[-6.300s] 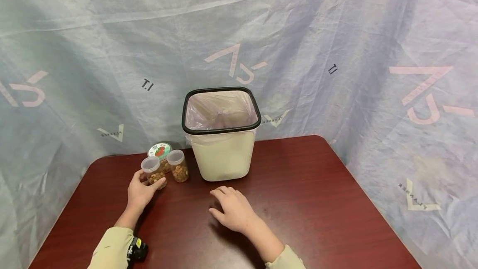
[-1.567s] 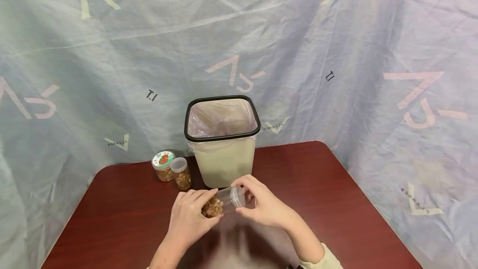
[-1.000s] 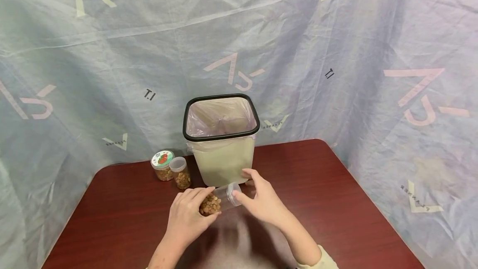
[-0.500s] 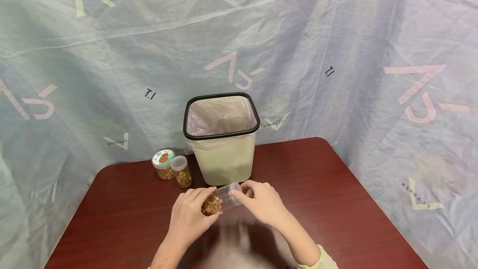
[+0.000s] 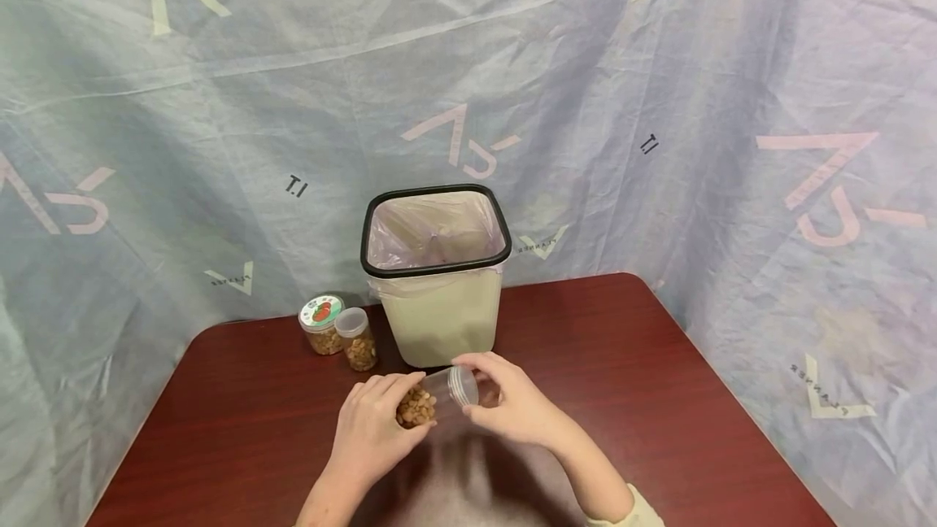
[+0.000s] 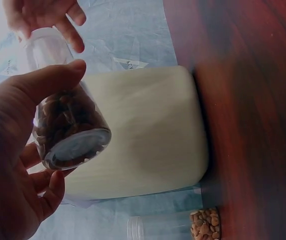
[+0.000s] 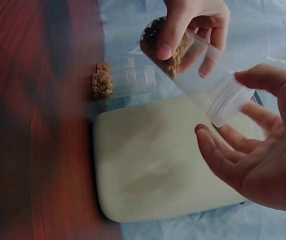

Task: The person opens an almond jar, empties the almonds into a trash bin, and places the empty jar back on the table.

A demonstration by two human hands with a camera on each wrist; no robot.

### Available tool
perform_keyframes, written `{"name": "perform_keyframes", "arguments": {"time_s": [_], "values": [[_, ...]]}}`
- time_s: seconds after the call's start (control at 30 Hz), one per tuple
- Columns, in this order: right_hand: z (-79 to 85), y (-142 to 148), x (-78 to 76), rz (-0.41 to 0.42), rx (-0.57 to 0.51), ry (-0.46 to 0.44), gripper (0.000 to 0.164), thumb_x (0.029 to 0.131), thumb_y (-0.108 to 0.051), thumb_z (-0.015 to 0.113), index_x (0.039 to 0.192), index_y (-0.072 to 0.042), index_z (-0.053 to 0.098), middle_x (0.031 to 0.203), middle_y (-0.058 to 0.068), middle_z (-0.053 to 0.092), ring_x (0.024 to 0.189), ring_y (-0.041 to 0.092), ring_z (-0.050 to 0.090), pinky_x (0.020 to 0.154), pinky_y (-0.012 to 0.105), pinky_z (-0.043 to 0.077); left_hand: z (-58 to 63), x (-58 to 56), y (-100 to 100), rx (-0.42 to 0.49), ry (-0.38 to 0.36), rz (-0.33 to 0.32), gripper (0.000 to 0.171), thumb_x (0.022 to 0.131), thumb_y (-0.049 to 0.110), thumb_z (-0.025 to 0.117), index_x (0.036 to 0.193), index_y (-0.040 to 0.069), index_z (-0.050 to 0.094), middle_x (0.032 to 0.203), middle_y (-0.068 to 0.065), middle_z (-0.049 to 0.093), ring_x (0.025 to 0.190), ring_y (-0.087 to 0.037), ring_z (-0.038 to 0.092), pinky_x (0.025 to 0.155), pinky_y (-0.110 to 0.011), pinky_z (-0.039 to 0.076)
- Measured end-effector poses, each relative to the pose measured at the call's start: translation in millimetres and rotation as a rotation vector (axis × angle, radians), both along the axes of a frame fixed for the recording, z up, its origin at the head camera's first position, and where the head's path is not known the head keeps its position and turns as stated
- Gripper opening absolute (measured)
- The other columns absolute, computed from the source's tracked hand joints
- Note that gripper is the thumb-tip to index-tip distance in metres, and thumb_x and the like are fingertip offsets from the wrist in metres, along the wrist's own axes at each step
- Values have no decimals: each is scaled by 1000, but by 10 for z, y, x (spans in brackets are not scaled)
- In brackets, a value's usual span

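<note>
My left hand [image 5: 373,427] grips the lower part of a clear plastic jar [image 5: 442,383] partly filled with brown nut-like pieces [image 6: 65,115]. The jar lies tilted on its side above the table, its capped end toward my right hand [image 5: 516,403]. In the right wrist view, my right thumb and fingers span the translucent screw lid [image 7: 228,102], which sits on the jar. A second clear jar [image 5: 359,348] with a similar lid and similar pieces stands upright at the left. Beside it is a wider tub [image 5: 322,336] with a green and white label showing red fruit.
A cream waste bin [image 5: 442,315] with a black rim and a thin plastic liner stands just beyond my hands. Everything rests on a dark red wooden table [image 5: 622,397]. A pale printed cloth [image 5: 586,104] hangs behind and at both sides.
My left hand has lifted the jar from beside the others and carried it right, tilting it. My right hand has come to the lid, its fingers shifting round it over the latest frames.
</note>
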State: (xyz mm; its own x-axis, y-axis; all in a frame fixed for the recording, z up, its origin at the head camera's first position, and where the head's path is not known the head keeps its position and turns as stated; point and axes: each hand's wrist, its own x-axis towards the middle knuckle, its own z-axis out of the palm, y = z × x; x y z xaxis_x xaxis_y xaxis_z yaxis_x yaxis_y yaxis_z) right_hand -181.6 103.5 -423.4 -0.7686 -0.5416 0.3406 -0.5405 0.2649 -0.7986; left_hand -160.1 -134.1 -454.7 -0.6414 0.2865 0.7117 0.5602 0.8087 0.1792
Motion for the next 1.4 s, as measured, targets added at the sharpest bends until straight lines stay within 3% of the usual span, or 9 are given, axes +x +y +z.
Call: {"name": "perform_keyframes", "arguments": {"time_s": [0.33, 0.5, 0.63, 0.73, 0.83, 0.93, 1.07, 1.2, 1.4], "values": [[-23, -27, -13, 33, 0, 240, 69, 71, 16, 67, 132, -10, 51, 134, 1, 50, 115, 20, 54, 85, 33, 52, 8, -3, 12, 1, -5, 0, 68, 50, 37, 92, 111, 16, 71, 99, 4, 69, 83, -17, 62, 71, -39, 47], [-36, -8, 25, -54, 90, 170, 90, 77, -19, 83, 150, -20, 30, 149, -3, 36, 131, 17, 41, 95, 35, 46, -10, 3, 2, -9, 3, -9, 69, 50, 36, 92, 112, 17, 70, 98, 4, 69, 84, -16, 63, 71, -39, 47], [-23, -11, 35, -202, 156, 119, 82, 84, -48, 73, 150, -23, 31, 147, -5, 39, 133, 16, 40, 101, 43, 41, -21, -17, 4, -11, 8, -14, 69, 51, 36, 91, 113, 17, 70, 99, 5, 69, 84, -16, 62, 72, -38, 47], [2, -19, 40, -309, 217, 97, 66, 90, -56, 59, 143, -19, 44, 130, -6, 55, 120, 13, 51, 95, 44, 44, -25, -25, 7, -5, 16, -16, 69, 50, 37, 92, 112, 16, 70, 98, 4, 69, 83, -16, 63, 71, -39, 47], [11, -21, 41, -359, 254, 67, 51, 95, -58, 49, 126, -18, 58, 98, -11, 65, 90, 8, 61, 77, 36, 49, -22, -17, 11, -5, 19, -18, 69, 49, 37, 92, 112, 16, 70, 98, 4, 69, 83, -17, 62, 70, -39, 47], [4, -19, 40, -374, 280, 35, 45, 96, -60, 45, 107, -22, 65, 74, -16, 61, 65, 3, 56, 60, 28, 45, -18, -3, 19, -13, 19, -15, 68, 50, 37, 91, 112, 17, 71, 98, 5, 69, 83, -16, 62, 70, -39, 47], [-9, -16, 42, -390, 289, 2, 46, 93, -64, 47, 94, -22, 66, 65, -17, 56, 56, 3, 51, 55, 26, 42, -21, 4, 26, -24, 25, -9, 67, 50, 37, 91, 111, 17, 71, 98, 6, 68, 83, -15, 62, 69, -37, 47], [-7, -19, 46, -358, 235, -19, 45, 88, -62, 57, 97, -19, 66, 68, -17, 59, 60, 3, 55, 57, 26, 44, -23, 4, 17, -32, 33, -10, 68, 50, 38, 92, 111, 17, 71, 97, 5, 68, 83, -15, 62, 68, -37, 47], [-30, 3, 22, -148, 42, -10, 40, 86, -35, 74, 119, -17, 61, 91, -6, 67, 78, 11, 63, 69, 30, 53, -9, -1, -11, -42, 40, -5, 70, 48, 37, 93, 111, 16, 71, 98, 5, 68, 82, -16, 62, 69, -38, 48]]}}
